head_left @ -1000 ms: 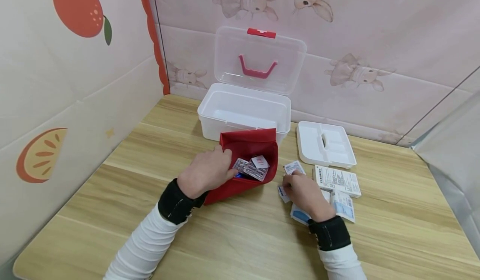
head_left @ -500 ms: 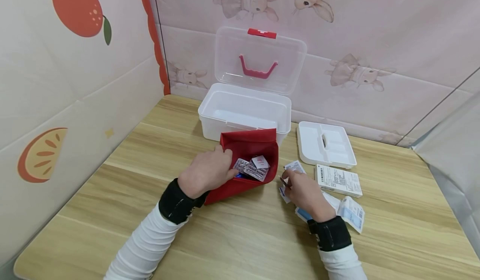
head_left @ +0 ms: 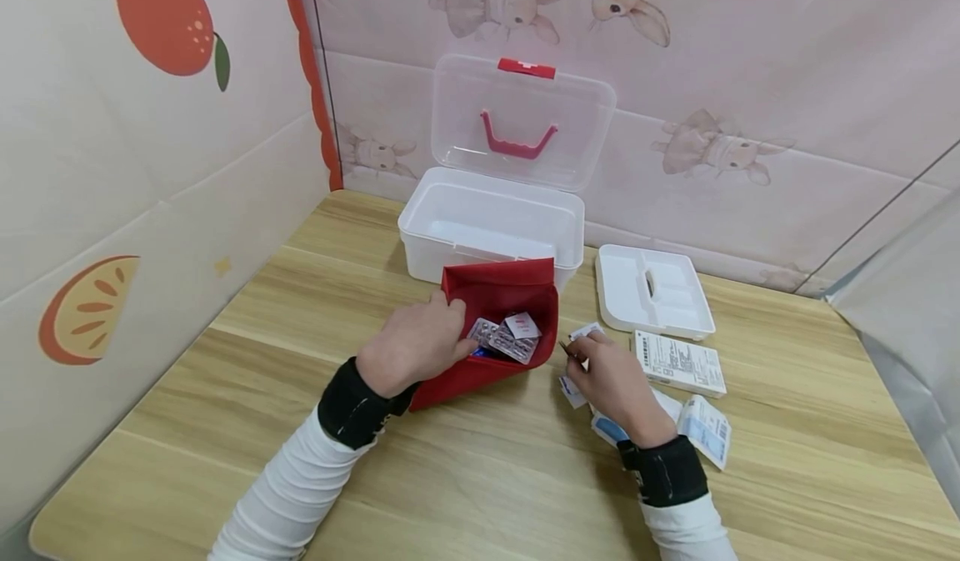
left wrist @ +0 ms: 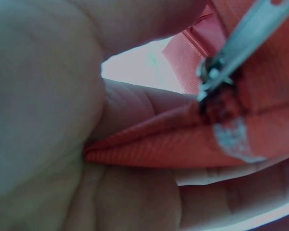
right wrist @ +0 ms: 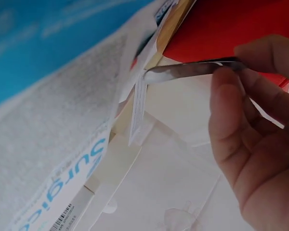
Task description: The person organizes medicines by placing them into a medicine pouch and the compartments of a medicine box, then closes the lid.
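My left hand (head_left: 412, 346) grips the near left edge of a red zippered pouch (head_left: 491, 294), which gapes toward me. Inside lie blister packs of pills (head_left: 514, 347) and a small white packet (head_left: 522, 325). In the left wrist view, the pouch fabric runs between thumb and fingers, beside a metal zipper pull (left wrist: 250, 41). Metal tweezers (right wrist: 183, 71) are pinched between the thumb and fingers of my right hand (head_left: 615, 386), just right of the pouch. Small white packets (head_left: 573, 392) and a blue-and-white packet (head_left: 609, 429) lie partly hidden below that hand.
Behind the pouch stands a clear plastic first-aid box (head_left: 420, 257), its lid (head_left: 457, 98) raised against the wall. A white divided tray (head_left: 618, 294) sits to the right. Nearer are a white printed carton (head_left: 678, 363) and a pale blue-and-white packet (head_left: 705, 429).
My right hand has picked up the tweezers from among the packets. The pale blue-and-white packet has slid right and toward me. My left hand keeps its grip on the pouch.
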A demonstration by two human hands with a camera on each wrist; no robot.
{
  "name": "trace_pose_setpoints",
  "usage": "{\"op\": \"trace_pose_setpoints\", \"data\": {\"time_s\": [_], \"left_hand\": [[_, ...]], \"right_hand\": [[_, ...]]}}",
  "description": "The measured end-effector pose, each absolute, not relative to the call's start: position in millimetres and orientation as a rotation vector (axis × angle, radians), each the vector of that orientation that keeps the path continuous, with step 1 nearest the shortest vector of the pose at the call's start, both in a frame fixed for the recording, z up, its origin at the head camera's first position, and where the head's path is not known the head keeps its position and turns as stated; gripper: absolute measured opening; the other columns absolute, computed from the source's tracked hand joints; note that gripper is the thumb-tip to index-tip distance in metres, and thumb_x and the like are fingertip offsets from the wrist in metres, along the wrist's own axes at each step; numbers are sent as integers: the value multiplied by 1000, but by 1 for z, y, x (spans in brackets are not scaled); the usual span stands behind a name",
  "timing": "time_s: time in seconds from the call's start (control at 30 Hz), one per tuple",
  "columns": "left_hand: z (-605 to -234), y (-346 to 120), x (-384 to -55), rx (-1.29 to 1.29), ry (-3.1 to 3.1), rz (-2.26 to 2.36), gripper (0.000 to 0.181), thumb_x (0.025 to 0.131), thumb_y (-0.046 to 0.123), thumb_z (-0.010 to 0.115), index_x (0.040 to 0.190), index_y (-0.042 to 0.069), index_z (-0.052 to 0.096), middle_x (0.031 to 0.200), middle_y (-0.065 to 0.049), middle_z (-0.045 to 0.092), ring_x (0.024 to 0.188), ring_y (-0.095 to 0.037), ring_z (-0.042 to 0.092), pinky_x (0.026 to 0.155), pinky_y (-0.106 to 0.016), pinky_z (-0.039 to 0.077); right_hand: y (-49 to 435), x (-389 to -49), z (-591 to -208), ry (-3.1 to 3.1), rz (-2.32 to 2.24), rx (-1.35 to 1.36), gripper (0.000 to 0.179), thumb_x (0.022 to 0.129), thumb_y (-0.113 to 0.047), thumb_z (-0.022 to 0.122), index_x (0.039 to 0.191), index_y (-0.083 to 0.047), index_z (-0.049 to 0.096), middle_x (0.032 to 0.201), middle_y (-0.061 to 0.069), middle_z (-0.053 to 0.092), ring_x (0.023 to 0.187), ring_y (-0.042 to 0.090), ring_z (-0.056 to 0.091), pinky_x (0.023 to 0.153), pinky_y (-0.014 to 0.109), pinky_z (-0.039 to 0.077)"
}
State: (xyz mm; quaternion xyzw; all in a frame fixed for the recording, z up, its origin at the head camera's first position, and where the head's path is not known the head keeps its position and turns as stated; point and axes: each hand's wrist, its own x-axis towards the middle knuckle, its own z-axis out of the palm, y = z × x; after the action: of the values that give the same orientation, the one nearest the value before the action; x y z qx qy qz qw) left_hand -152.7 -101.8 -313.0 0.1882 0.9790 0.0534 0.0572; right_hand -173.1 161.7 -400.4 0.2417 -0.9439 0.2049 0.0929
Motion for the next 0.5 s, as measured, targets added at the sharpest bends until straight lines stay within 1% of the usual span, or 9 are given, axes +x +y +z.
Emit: {"op": "trace_pose_setpoints", "data": {"time_s": [0.23,0.5], "left_hand": [[-313,-102,-152,567,2963,175,46,84,37,63,107,-1,53,90,-16,52,66,-22,52,52,-32,49],[-313,-101,-153,563,2965,161,46,84,38,62,109,-1,53,91,-16,52,67,-21,52,52,-30,49]], "right_hand": [[162,-171,-396,-2714,614,697,9,83,-13,61,89,-8,67,78,3,61,62,11,51,49,29,47],[161,-171,-390,-2645,642,660,15,84,-13,59,98,-7,61,76,3,59,61,12,49,48,30,46]]}}
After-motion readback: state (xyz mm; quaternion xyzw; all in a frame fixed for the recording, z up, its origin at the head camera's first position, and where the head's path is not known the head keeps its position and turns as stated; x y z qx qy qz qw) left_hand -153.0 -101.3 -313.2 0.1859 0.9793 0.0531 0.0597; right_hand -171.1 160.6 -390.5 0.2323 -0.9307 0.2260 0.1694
